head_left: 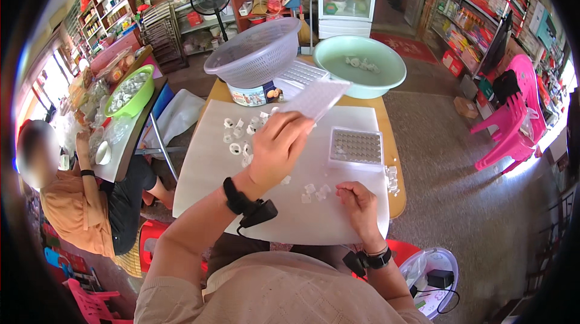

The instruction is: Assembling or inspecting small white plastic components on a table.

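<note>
My left hand (pixel 278 149) is closed on the edge of a flat, whitish tray (pixel 319 97), held tilted above the far part of the white-covered table. Below and left of it lie several small white ring-shaped parts (pixel 235 149), some partly hidden by my hand. My right hand (pixel 357 203) hovers low at the near right of the table, fingers curled in; what they hold, if anything, is hidden. Just left of it lie small clear plastic pieces (pixel 315 192). Beyond it sits a clear rectangular tray (pixel 356 147) with rows of small cells.
A lilac basket (pixel 257 55) rests on a round tub (pixel 256 94) at the far left. A pale green basin (pixel 360 65) stands far right. More clear pieces (pixel 392 180) line the right edge. Another person (pixel 87 203) sits left, near a green bowl (pixel 130 91).
</note>
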`<state>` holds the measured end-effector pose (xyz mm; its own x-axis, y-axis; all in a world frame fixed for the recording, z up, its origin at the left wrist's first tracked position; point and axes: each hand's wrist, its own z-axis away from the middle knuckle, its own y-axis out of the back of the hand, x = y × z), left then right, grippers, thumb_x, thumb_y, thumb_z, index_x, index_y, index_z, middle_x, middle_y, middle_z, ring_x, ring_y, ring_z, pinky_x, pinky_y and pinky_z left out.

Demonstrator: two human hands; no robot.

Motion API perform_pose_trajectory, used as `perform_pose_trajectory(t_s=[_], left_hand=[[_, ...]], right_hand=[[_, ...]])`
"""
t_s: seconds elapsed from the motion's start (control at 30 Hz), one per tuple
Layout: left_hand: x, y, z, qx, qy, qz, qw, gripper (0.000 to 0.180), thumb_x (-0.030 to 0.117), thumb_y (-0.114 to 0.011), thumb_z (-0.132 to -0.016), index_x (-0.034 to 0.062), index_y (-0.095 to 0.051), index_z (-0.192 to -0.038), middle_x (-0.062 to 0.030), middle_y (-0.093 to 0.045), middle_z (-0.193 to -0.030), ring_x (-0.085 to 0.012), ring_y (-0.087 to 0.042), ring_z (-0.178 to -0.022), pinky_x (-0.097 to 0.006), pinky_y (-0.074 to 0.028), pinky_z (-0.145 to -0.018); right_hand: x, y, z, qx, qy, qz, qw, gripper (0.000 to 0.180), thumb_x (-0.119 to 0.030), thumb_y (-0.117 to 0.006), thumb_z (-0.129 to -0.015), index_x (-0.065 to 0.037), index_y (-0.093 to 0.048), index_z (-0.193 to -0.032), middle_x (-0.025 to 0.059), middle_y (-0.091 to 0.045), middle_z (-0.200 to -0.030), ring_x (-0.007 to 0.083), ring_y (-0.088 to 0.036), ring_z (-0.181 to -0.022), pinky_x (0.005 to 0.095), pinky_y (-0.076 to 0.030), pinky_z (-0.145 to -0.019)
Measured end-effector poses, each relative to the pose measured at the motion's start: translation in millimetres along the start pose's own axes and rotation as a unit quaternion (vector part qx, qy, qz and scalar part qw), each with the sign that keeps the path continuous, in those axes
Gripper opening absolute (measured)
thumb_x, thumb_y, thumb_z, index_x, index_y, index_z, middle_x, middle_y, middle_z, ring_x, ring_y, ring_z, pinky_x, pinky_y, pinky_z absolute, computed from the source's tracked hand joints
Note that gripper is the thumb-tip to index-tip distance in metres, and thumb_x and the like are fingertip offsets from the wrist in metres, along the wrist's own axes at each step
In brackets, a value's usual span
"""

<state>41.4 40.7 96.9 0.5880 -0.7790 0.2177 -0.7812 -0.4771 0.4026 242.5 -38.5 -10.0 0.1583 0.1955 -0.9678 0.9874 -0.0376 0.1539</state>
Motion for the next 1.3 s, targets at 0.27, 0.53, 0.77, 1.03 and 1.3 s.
perform_pose_trajectory(t_s=[0.27,0.53,0.77,1.03,1.3], left_hand=[[-58,-53,-17,-0.008,0.006,-0.109,0.994,0.017,0.004,-0.067,-0.08,0.006,-0.067,-0.097,-0.0067,-0.062,-0.091,-0.0262,-0.06,-0.081,-0.036,-0.049,-0.068],[-80,-70,-7,-0.007,0.069,-0.111,0.991,0.03,0.006,-0.066,-0.077,0.0066,-0.064,-0.108,-0.008,-0.06,-0.11,-0.028,-0.055,-0.097,-0.039,-0.046,-0.083],[-97,-59,-4,-0.075,0.045,-0.223,0.971,0.037,0.005,-0.067,-0.074,0.0075,-0.063,-0.11,-0.0067,-0.059,-0.116,-0.0294,-0.05,-0.107,-0.04,-0.043,-0.089],[-117,-56,7,-0.064,0.098,-0.261,0.958,0.015,0.009,-0.066,-0.078,0.0093,-0.066,-0.093,-0.0057,-0.06,-0.103,-0.0299,-0.055,-0.093,-0.041,-0.047,-0.08],[-91,-64,-9,-0.024,0.083,-0.153,0.984,0.009,0.009,-0.065,-0.081,0.0087,-0.064,-0.09,-0.0048,-0.061,-0.096,-0.0288,-0.056,-0.086,-0.039,-0.048,-0.072]], right_hand=[[-1,1,4,0.003,0.005,0.013,1.0,0.011,0.002,-0.057,-0.086,0.001,-0.065,-0.094,0.0076,-0.066,-0.081,0.0134,-0.064,-0.076,0.0253,-0.049,-0.069],[-2,1,5,-0.003,0.016,0.009,1.0,0.012,-0.001,-0.056,-0.088,0.001,-0.065,-0.095,0.0056,-0.066,-0.081,0.0107,-0.059,-0.074,0.0238,-0.048,-0.067],[3,3,3,-0.006,0.016,0.0,1.0,0.009,0.001,-0.058,-0.087,0.0,-0.065,-0.093,0.0071,-0.066,-0.081,0.0134,-0.061,-0.073,0.0254,-0.048,-0.067],[1,3,3,-0.023,0.023,0.003,0.999,0.013,-0.002,-0.055,-0.089,0.0,-0.065,-0.096,0.0035,-0.065,-0.082,0.0085,-0.058,-0.072,0.0225,-0.047,-0.066],[0,4,4,-0.02,0.028,-0.004,0.999,0.013,-0.002,-0.055,-0.089,0.0,-0.066,-0.096,0.0039,-0.066,-0.081,0.0088,-0.058,-0.072,0.0227,-0.048,-0.066]])
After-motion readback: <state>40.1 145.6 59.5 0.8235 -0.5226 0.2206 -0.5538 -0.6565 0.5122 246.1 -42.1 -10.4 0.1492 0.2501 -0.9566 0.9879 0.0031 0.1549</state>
